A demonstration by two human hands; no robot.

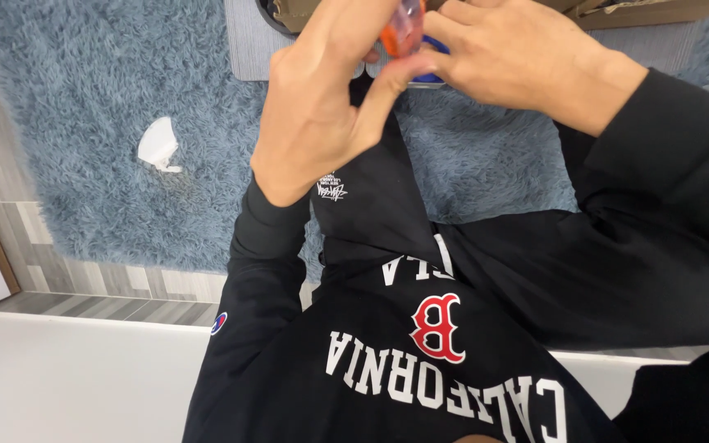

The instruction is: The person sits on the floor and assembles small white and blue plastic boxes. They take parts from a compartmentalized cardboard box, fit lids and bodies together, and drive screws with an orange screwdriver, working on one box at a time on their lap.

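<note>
My left hand (326, 98) and my right hand (510, 53) meet at the top of the head view, close to the camera. Between their fingers sits a small object with an orange, partly clear part (401, 29) and a blue part (428, 75) below it. Fingers of both hands pinch around it, and most of it is hidden behind them. Both arms wear black long sleeves, and my black sweatshirt with white and red lettering fills the lower middle of the view.
A shaggy blue-grey rug (100, 123) covers the floor below, with a small white scrap (157, 146) lying on it. A brown cardboard box (658, 10) sits at the top edge. Grey wood-look flooring (34, 246) and a white surface (59, 377) lie at left.
</note>
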